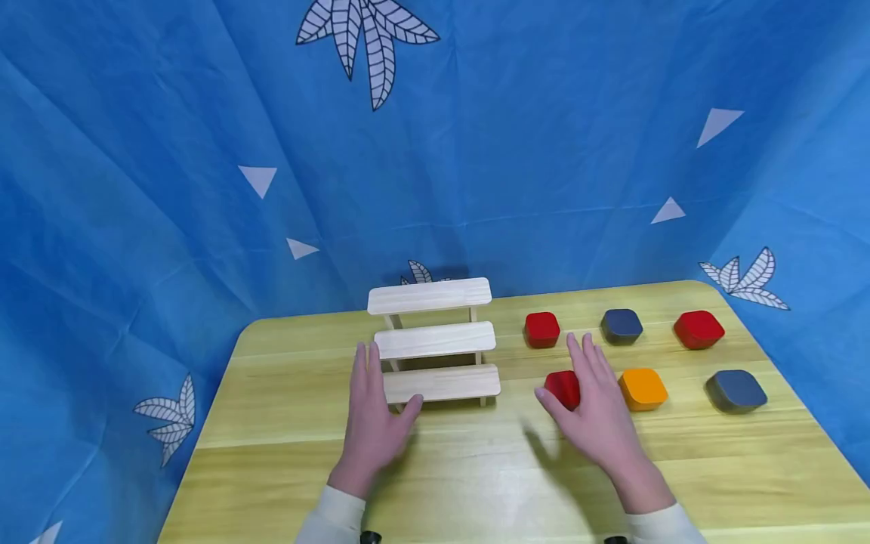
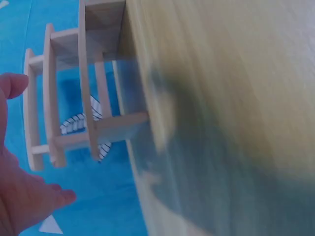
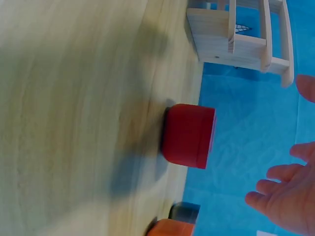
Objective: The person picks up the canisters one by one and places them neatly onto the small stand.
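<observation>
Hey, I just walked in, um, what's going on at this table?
A person has both bare hands out over a wooden table, holding nothing. The left hand is open beside a three-tier wooden stand. The right hand is open near a red block. That block rests on the table right of the stand, along with two more red blocks, two dark blue blocks and an orange block.

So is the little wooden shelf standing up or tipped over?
Standing up: the wooden shelf sits on the table, its three steps facing up and rising toward the back.
</observation>
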The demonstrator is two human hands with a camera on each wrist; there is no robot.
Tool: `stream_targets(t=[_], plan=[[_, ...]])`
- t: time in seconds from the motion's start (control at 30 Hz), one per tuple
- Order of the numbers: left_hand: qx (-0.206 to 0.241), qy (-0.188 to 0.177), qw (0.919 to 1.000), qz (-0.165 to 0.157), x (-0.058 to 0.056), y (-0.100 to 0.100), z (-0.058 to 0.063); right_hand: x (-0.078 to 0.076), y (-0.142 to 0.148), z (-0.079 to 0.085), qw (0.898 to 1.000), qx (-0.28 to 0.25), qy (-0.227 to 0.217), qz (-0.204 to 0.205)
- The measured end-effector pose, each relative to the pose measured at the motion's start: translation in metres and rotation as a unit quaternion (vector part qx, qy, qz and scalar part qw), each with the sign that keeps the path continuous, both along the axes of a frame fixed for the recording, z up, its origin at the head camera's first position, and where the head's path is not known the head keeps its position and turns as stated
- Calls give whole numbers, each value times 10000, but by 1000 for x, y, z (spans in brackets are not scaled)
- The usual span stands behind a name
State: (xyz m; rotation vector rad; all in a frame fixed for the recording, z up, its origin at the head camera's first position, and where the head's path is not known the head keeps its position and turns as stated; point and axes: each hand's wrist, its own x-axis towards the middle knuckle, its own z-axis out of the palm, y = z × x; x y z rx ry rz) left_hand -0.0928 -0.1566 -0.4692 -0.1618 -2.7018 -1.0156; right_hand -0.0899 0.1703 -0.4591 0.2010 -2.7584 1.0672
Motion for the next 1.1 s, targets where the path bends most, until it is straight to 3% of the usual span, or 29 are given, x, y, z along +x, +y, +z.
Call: stream_targets(t=[0.3, 0.53, 0.8, 0.97, 1.1], plan=[[1490, -86, 9887, -110, -9, -11, -10, -1, 9, -8, 9986, -504, -152, 30], [2661, -435, 9629, -116, -13, -11, -11, -3, 14, -14, 9973, -630, -388, 14], [3212, -542, 9449, -327, -17, -13, -19, -5, 19, -21, 9952, -654, -729, -23], [3269, -516, 9431, -319, -17, -12, -20, -6, 20, -26, 9951, -649, -745, -13], [3290, -570, 9422, -267, -15, -9, -12, -7, 20, -27, 9948, -624, -803, -33]])
